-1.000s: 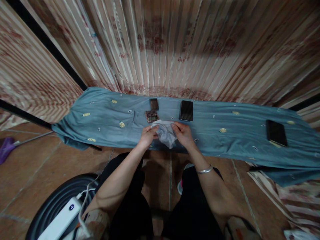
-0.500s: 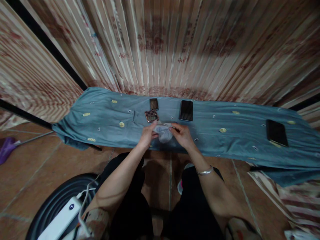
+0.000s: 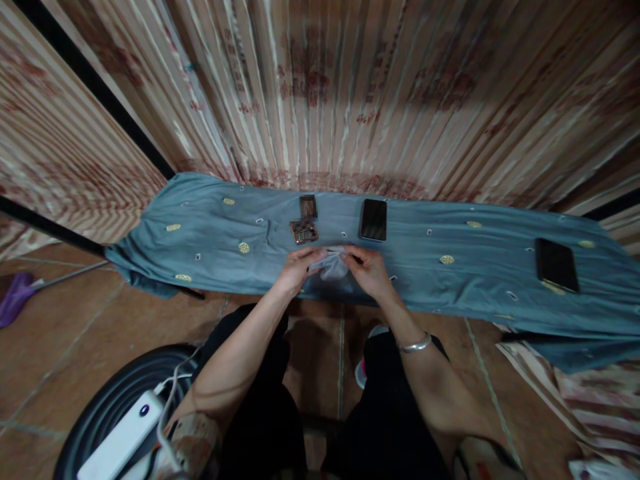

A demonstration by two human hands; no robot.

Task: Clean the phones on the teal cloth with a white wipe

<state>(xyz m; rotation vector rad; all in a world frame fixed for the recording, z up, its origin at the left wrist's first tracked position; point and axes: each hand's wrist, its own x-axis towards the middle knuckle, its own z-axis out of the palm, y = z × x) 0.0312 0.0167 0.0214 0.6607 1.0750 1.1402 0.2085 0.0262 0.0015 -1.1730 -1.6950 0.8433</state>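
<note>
Gripping translucent plastic in closed pinches, left hand and right hand sit near the blue cloth's front edge; room opens leftward, palette and black phone lie beyond.

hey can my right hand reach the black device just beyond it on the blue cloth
Probably yes: nothing shows between your right hand and the black device on the blue cloth. That hand pinches pale filmy material, though, so it would likely need to let go first.
</note>
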